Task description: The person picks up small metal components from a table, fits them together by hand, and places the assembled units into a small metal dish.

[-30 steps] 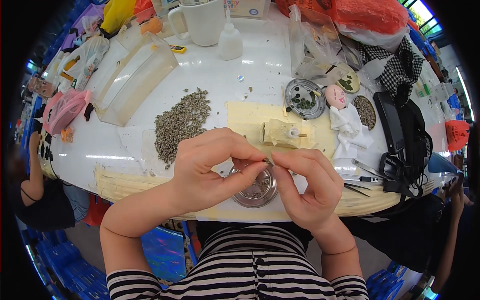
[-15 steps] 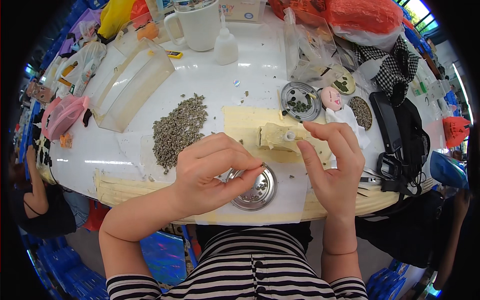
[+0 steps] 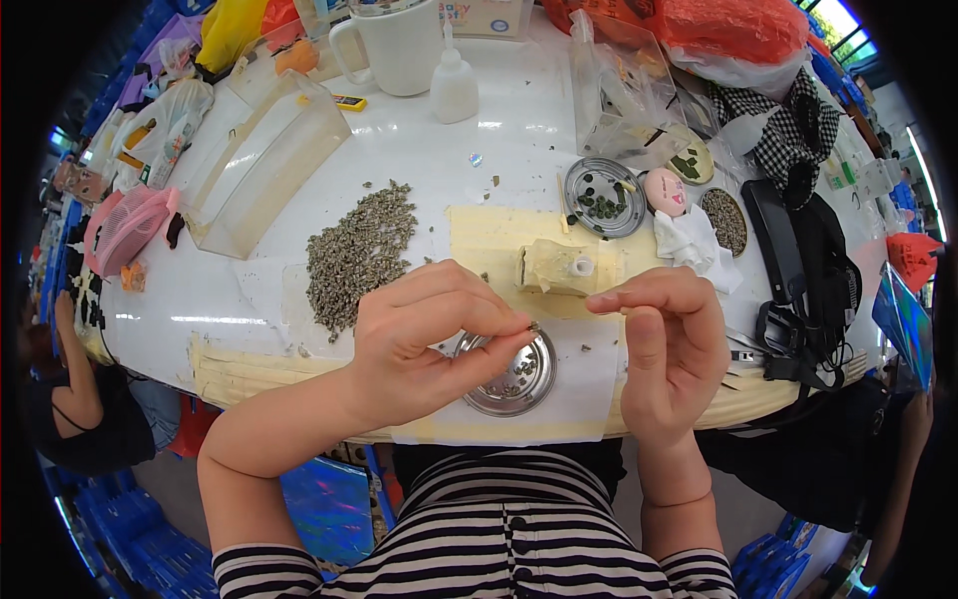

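Note:
My left hand (image 3: 424, 344) pinches a tiny grey metal piece (image 3: 535, 325) between thumb and forefinger. It hovers over the left side of a round steel dish (image 3: 544, 374) holding several similar pieces. To the right, my right hand (image 3: 669, 349) is raised with its fingers bent and its thumb apart from the forefinger; nothing shows in its grasp. Beyond the hands, a block wrapped in cream tape (image 3: 544, 268) carries a short white tube (image 3: 582, 267). A large heap of small grey metal pieces (image 3: 359, 255) lies left of the block.
At the back stand a white mug (image 3: 399, 50) and a squeeze bottle (image 3: 455, 90). A clear tray (image 3: 264, 170) lies at left. On the right are a dish of dark green bits (image 3: 604, 225), a crumpled tissue (image 3: 689, 240) and black straps (image 3: 798, 270).
My right hand has come down, its forefinger dropping from beside the white tube to below it. My left hand keeps its pinch and has shifted slightly right.

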